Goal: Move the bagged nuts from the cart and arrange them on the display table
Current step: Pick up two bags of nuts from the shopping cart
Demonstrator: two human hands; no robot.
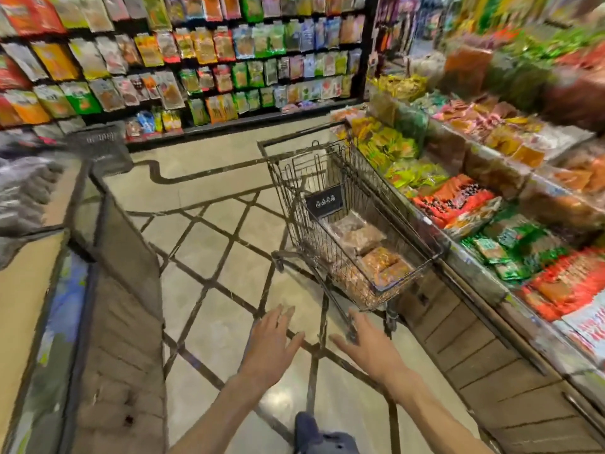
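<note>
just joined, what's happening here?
A person in a shop aisle reaches both hands toward a wire cart parked beside the display table. The left hand and right hand are open, fingers spread, holding nothing, just short of the cart. The bagged nuts lie in the cart's basket; none is lifted out yet.

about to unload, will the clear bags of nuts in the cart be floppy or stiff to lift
The bags of nuts look like soft clear film over loose pieces, so they will probably sag and shift. They look plump, so likely heavy for their size. The glossy film may be slippery.
</note>
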